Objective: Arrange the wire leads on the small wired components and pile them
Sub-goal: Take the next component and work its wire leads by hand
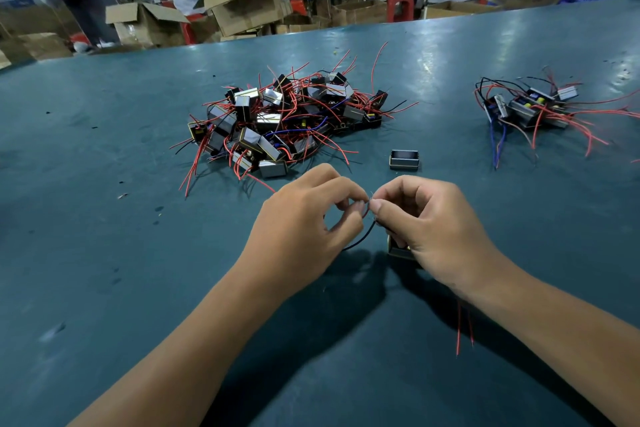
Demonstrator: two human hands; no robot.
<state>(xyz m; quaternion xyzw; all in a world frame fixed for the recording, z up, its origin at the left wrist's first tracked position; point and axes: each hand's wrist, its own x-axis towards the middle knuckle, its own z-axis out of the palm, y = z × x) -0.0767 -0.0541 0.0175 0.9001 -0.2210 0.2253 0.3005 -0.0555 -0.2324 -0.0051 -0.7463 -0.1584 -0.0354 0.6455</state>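
Wire ends [369, 202], thin and limp, are pinched at centre frame between left hand [304, 218] and right hand [433, 225], best gripped near tips

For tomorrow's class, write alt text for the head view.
Two hands, left hand and right hand, pinch wire ends together over a green table. Behind lie a big pile of wired components, a small pile and one loose case.
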